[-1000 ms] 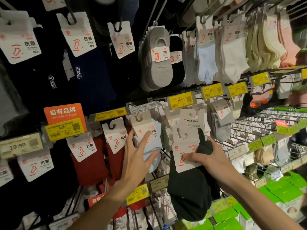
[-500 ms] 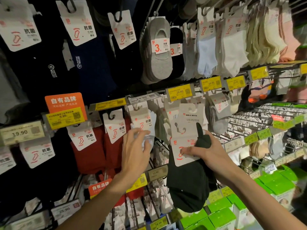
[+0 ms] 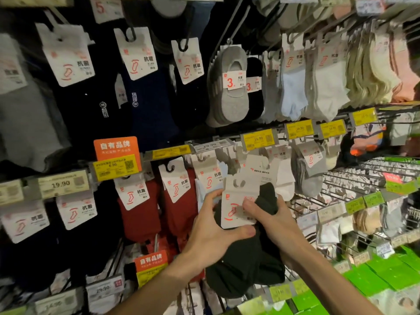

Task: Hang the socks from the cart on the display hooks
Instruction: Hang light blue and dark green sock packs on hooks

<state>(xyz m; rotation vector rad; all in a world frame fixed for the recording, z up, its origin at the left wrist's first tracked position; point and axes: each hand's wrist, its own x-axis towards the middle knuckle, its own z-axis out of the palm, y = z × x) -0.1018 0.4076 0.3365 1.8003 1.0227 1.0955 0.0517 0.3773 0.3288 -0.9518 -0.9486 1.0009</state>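
Left hand (image 3: 211,233) and right hand (image 3: 270,214) both clutch the black socks (image 3: 245,267) by their white card (image 3: 236,210), raised beside the hanging red socks (image 3: 141,214), likely to line its hole up with a hook.

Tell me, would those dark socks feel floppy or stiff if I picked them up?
Probably floppy: the dark socks sag in soft folds under the left hand and right hand gripping them. Their white card looks stiffer, since it lies flat between the thumbs. They're probably light too, being just cloth and card.
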